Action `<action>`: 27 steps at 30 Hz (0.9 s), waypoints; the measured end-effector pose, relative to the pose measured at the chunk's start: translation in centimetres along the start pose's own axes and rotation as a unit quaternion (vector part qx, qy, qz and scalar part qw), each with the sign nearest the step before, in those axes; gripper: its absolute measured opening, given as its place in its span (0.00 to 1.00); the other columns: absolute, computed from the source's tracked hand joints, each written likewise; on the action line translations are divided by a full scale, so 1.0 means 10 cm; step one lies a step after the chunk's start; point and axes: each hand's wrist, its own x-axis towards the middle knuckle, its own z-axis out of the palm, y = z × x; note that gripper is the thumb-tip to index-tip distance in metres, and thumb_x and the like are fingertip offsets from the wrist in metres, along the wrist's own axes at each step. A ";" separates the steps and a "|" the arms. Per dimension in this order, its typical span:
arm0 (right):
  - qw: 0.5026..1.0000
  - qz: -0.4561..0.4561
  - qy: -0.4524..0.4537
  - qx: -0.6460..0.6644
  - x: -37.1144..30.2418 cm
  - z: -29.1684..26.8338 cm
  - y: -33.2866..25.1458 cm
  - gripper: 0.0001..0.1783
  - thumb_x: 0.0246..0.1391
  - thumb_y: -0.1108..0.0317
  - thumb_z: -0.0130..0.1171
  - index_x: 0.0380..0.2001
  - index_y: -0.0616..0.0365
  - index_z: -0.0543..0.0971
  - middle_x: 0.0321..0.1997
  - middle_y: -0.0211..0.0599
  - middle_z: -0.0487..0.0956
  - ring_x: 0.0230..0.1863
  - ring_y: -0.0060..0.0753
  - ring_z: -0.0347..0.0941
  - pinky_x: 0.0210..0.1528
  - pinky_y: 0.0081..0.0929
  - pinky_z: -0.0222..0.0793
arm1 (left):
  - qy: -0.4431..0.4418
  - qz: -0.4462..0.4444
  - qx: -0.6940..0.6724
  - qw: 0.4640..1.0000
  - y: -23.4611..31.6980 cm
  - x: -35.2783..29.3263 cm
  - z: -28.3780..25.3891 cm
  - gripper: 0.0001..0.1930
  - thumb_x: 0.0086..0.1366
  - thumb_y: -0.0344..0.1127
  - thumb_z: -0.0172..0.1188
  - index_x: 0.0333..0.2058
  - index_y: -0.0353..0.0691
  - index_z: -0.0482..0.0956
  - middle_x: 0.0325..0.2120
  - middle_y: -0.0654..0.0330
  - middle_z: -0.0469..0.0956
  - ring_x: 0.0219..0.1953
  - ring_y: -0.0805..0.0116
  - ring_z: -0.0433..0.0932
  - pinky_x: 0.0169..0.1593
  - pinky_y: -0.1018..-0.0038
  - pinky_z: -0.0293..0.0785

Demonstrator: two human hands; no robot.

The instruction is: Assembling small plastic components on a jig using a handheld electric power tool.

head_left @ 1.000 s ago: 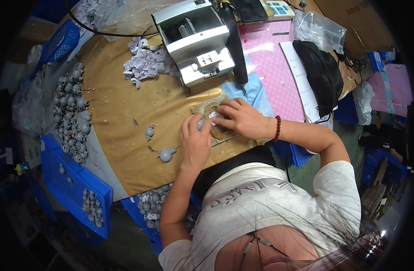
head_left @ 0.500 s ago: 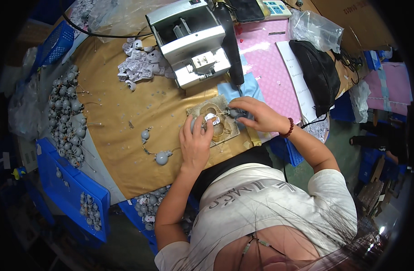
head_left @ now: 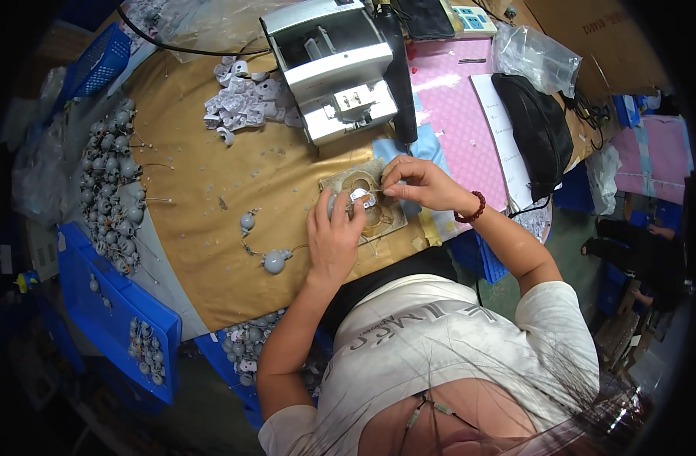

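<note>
A worn square fixture block with rounded hollows lies on the table before me. In its middle sits a small white plastic part. My left hand reaches over the block's left side, fingers closed about a grey ball-shaped part, with fingertips close to the white part. At the block's right edge my right hand pinches what looks like a thin wire end, partly hidden by the fingers. Left of the block, a larger grey ball and a smaller grey ball lie joined by thin wire.
A silver-white machine stands behind the block, with a dark screwdriver-like tool beside it. White plastic parts lie heaped left of it. Grey wired balls cover the left edge, above a blue bin. A black pouch lies right.
My right hand has shifted slightly left, and its fingers have gone from around a grey ball to a tight pinch at the block's edge. My left hand stays at the block.
</note>
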 end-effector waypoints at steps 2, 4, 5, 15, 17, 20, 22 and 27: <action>0.989 -0.054 0.019 -0.138 0.01 0.01 -0.05 0.14 0.55 0.79 0.62 0.46 0.58 0.80 0.48 0.40 0.73 0.47 0.36 0.74 0.48 0.29 0.73 | 0.005 0.009 0.005 1.000 -0.02 0.00 0.01 0.17 0.61 0.26 0.56 0.49 0.44 0.78 0.53 0.52 0.72 0.60 0.45 0.67 0.57 0.52 0.69; 0.971 -0.054 0.076 -0.220 0.01 0.10 -0.15 0.15 0.54 0.81 0.63 0.45 0.58 0.81 0.49 0.40 0.72 0.49 0.37 0.73 0.50 0.29 0.72 | 0.008 0.017 0.009 1.000 -0.03 -0.01 0.02 0.15 0.62 0.29 0.56 0.49 0.43 0.77 0.52 0.51 0.71 0.59 0.44 0.68 0.56 0.52 0.70; 0.968 -0.066 0.096 -0.220 0.01 0.14 -0.14 0.16 0.53 0.81 0.64 0.46 0.58 0.81 0.50 0.40 0.72 0.49 0.36 0.73 0.50 0.29 0.72 | 0.007 0.017 0.011 1.000 -0.03 -0.01 0.02 0.15 0.62 0.30 0.56 0.49 0.43 0.77 0.52 0.51 0.71 0.60 0.44 0.68 0.56 0.51 0.70; 0.930 0.108 0.038 0.349 0.20 0.22 -0.05 0.17 0.57 0.85 0.61 0.50 0.65 0.77 0.52 0.36 0.77 0.53 0.29 0.77 0.55 0.26 0.76 | 0.009 0.023 0.011 1.000 -0.04 -0.01 0.03 0.12 0.62 0.31 0.57 0.45 0.42 0.78 0.52 0.50 0.71 0.60 0.44 0.67 0.56 0.51 0.69; 0.920 0.149 0.002 0.363 0.22 0.15 -0.07 0.19 0.56 0.84 0.63 0.52 0.64 0.76 0.50 0.35 0.78 0.52 0.28 0.78 0.54 0.25 0.76 | 0.012 0.026 0.010 1.000 -0.04 0.00 0.02 0.12 0.62 0.31 0.57 0.44 0.42 0.78 0.52 0.50 0.72 0.60 0.44 0.67 0.56 0.51 0.69; 0.967 0.101 -0.040 0.231 0.26 0.11 -0.11 0.21 0.56 0.81 0.65 0.52 0.64 0.75 0.48 0.34 0.80 0.50 0.26 0.78 0.54 0.26 0.77 | 0.017 0.029 0.009 0.999 -0.05 0.01 0.03 0.11 0.61 0.31 0.57 0.43 0.42 0.79 0.52 0.50 0.72 0.60 0.44 0.68 0.55 0.52 0.69; 0.991 0.063 -0.024 0.114 0.29 0.15 -0.19 0.19 0.55 0.78 0.67 0.50 0.63 0.77 0.44 0.34 0.81 0.46 0.26 0.79 0.51 0.26 0.77 | 0.019 0.030 0.006 0.999 -0.05 0.02 0.03 0.10 0.61 0.31 0.57 0.42 0.42 0.79 0.51 0.50 0.72 0.60 0.44 0.68 0.55 0.52 0.69; 0.989 0.010 -0.037 -0.146 0.36 0.14 -0.29 0.22 0.52 0.70 0.71 0.49 0.60 0.76 0.43 0.38 0.79 0.46 0.36 0.76 0.50 0.33 0.73 | 0.021 0.027 0.001 0.999 -0.06 0.03 0.03 0.10 0.61 0.31 0.57 0.41 0.42 0.79 0.51 0.51 0.72 0.60 0.44 0.68 0.55 0.52 0.69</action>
